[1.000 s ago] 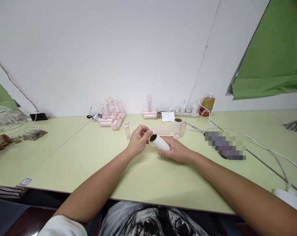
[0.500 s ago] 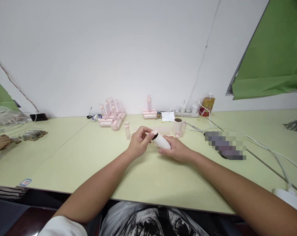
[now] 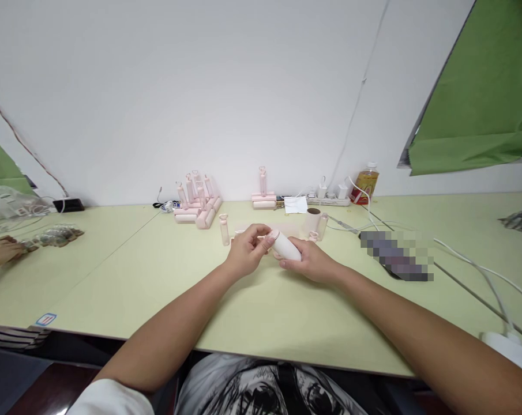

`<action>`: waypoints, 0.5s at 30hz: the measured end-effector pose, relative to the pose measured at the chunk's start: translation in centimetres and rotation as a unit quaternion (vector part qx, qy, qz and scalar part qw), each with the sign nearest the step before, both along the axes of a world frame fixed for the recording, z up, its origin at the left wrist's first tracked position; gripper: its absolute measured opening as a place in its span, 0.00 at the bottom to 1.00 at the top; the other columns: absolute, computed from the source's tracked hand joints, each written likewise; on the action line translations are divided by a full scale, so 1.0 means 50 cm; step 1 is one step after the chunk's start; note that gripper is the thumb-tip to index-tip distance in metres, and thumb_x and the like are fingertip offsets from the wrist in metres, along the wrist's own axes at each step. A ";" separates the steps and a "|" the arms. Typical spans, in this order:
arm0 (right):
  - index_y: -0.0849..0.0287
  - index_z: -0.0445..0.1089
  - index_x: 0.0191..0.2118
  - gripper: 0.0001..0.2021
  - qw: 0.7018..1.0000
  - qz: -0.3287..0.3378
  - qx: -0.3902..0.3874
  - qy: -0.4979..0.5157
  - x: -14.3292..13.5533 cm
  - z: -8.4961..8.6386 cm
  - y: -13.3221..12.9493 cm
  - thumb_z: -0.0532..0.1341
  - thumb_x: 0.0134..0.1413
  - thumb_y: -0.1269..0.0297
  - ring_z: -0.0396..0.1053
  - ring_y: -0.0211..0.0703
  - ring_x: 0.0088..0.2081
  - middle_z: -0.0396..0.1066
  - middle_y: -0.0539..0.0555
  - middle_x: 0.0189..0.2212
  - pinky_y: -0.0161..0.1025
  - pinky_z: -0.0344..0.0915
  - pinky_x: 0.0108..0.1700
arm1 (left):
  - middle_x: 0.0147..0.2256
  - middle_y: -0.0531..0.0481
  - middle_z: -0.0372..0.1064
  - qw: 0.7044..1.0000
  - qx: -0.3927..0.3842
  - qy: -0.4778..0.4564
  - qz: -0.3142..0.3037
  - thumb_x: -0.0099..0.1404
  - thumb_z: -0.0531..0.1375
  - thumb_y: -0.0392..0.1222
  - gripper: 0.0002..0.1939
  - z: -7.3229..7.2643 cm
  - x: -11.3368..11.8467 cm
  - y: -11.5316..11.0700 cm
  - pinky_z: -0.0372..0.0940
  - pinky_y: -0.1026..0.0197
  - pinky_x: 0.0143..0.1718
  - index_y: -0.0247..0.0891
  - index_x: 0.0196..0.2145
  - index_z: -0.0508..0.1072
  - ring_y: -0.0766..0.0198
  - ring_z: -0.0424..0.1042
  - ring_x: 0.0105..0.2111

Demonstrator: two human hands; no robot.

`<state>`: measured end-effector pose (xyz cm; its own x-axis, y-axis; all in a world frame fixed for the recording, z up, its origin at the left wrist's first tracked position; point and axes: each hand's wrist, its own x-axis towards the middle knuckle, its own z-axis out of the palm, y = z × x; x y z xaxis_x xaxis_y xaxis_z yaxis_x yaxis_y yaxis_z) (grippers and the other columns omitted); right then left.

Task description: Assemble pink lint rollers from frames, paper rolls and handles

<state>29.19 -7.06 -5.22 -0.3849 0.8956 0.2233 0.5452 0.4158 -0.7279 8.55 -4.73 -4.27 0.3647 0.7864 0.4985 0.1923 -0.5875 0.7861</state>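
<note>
My right hand (image 3: 315, 260) is closed round a white lint-roller roll (image 3: 288, 248), held tilted above the table with its upper end toward the left. My left hand (image 3: 246, 252) pinches at that end, where a pale pink end cap (image 3: 274, 234) sits in the roll's mouth. Behind my hands, a clear pink-topped handle piece (image 3: 224, 229) stands upright on the left. Another white roll (image 3: 312, 221) with a brown core stands on end to the right, beside a clear handle piece (image 3: 323, 226). Pink parts lying behind my hands are partly hidden.
Pink lint rollers (image 3: 198, 210) with upright handles are grouped at back left; another roller (image 3: 263, 199) is by the wall. A power strip (image 3: 330, 202), a bottle (image 3: 368, 181) and a blurred phone-like object (image 3: 394, 256) lie right. At far left another person's hand (image 3: 3, 252) touches bagged parts.
The pink cap, held at the roll's dark opening before, now covers that opening. My left fingers have shifted slightly to the right; my right hand stays round the roll.
</note>
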 end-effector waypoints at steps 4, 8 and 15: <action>0.58 0.68 0.46 0.20 1.000 -0.002 0.001 0.001 0.000 -0.001 0.000 0.64 0.49 0.53 0.69 0.48 0.37 0.73 0.54 0.38 0.40 0.63 0.36 | 0.33 0.50 0.72 1.000 -0.003 0.022 -0.002 0.65 0.56 0.55 0.18 0.001 -0.001 -0.002 0.65 0.65 0.25 0.39 0.43 0.70 0.67 0.72 0.27; 0.58 0.68 0.48 0.22 1.000 0.002 0.005 0.017 0.000 -0.002 -0.001 0.64 0.49 0.53 0.69 0.49 0.37 0.73 0.55 0.38 0.41 0.64 0.37 | 0.38 0.48 0.71 1.000 -0.004 0.014 -0.007 0.66 0.54 0.54 0.17 0.002 0.000 -0.005 0.66 0.65 0.27 0.39 0.43 0.69 0.67 0.72 0.29; 0.57 0.68 0.49 0.23 0.999 -0.004 0.001 0.033 0.002 -0.006 0.001 0.64 0.49 0.51 0.70 0.50 0.37 0.73 0.55 0.38 0.43 0.65 0.38 | 0.51 0.42 0.62 0.997 0.055 -0.025 0.045 0.68 0.51 0.51 0.19 -0.002 -0.003 -0.004 0.66 0.65 0.30 0.41 0.52 0.61 0.66 0.68 0.36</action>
